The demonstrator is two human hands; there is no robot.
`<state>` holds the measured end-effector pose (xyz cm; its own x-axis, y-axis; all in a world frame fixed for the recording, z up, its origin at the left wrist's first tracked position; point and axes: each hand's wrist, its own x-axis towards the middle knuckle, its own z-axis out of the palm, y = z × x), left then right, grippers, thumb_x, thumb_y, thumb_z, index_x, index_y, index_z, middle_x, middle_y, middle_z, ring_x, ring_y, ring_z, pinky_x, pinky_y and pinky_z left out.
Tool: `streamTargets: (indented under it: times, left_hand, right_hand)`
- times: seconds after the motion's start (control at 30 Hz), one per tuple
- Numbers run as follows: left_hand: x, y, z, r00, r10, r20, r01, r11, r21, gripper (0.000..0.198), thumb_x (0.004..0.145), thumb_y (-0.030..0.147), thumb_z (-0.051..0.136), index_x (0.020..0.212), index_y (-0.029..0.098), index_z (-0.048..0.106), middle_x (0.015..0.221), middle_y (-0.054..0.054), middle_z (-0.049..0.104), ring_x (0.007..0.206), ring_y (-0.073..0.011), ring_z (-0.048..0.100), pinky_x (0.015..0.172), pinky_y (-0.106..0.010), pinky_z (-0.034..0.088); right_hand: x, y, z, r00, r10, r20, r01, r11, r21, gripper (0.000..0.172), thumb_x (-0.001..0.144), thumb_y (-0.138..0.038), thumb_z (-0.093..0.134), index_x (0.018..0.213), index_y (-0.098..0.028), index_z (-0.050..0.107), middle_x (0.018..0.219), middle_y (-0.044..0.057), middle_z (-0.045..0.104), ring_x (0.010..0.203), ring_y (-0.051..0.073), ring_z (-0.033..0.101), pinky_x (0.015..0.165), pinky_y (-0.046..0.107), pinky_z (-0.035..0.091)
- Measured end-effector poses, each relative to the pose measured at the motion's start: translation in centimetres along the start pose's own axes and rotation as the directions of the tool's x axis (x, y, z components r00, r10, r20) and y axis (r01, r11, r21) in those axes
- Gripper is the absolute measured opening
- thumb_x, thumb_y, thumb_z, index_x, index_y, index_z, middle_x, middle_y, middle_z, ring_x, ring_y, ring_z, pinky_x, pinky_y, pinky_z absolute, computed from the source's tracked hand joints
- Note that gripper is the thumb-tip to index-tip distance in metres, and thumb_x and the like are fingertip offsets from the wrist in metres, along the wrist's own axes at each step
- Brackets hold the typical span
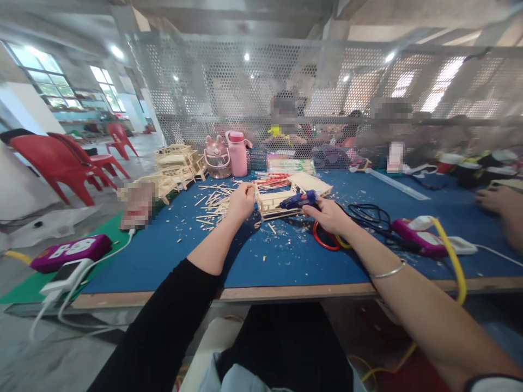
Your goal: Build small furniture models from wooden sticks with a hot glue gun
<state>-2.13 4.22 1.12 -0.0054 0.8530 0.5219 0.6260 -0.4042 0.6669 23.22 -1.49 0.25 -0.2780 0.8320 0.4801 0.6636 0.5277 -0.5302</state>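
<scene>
On blue tabletop (pixel 286 269): wooden frame (pixel 267 204)
Left hand (pixel 242 200): nearly closed, pinching its left end
Right hand (pixel 330 215): curled around glue gun (pixel 297 200)

The left hand's (pixel 242 201) fingertips are largely hidden, leaving their hold on the stick frame (pixel 267 207) unclear. The blue glue gun's (pixel 297 200) tip is too small to make out. Pixels mask an object (pixel 139 206) at left; a co-worker's arm (pixel 512 218) is cropped at far right, beyond the picture's edge.
</scene>
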Motion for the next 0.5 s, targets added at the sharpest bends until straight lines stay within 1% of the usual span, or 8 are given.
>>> streamTargets:
  times: [0.17, 0.33, 0.5]
  left_hand:
    - [-0.01, 0.11, -0.04, 1.0, -0.001, 0.007, 0.001, 1.0, 0.009, 0.024, 0.084, 0.024, 0.039, 0.089, 0.017, 0.061, 0.083, -0.005, 0.063, 0.082, -0.0181, 0.057, 0.083, -0.031, 0.042]
    - [-0.01, 0.14, -0.05, 1.0, -0.004, 0.012, 0.004, 1.0, 0.015, 0.024, 0.084, 0.024, 0.039, 0.091, 0.018, 0.061, 0.08, -0.005, 0.064, 0.081, -0.0185, 0.057, 0.082, -0.031, 0.042]
    - [0.0, 0.05, 0.04, 1.0, 0.006, 0.016, -0.006, 1.0, 0.01, 0.023, 0.083, 0.023, 0.039, 0.089, 0.018, 0.061, 0.08, -0.004, 0.064, 0.081, -0.018, 0.057, 0.082, -0.031, 0.042]
  right_hand:
    - [0.06, -0.05, 0.37, 1.0, -0.009, -0.003, 0.009, 1.0, -0.015, 0.04, 0.085, -0.045, 0.045, 0.1, -0.013, 0.064, 0.08, 0.008, 0.069, 0.076, 0.022, 0.062, 0.074, 0.031, 0.046]
    - [0.08, 0.06, 0.37, 1.0, -0.022, -0.004, 0.022, 0.998, -0.052, 0.042, 0.086, -0.045, 0.044, 0.103, -0.013, 0.064, 0.081, 0.008, 0.069, 0.077, 0.023, 0.063, 0.075, 0.031, 0.047]
    - [0.06, -0.02, 0.31, 1.0, -0.019, -0.003, 0.019, 0.999, -0.047, 0.044, 0.086, -0.045, 0.044, 0.108, -0.012, 0.062, 0.09, 0.01, 0.069, 0.083, 0.024, 0.063, 0.078, 0.033, 0.046]
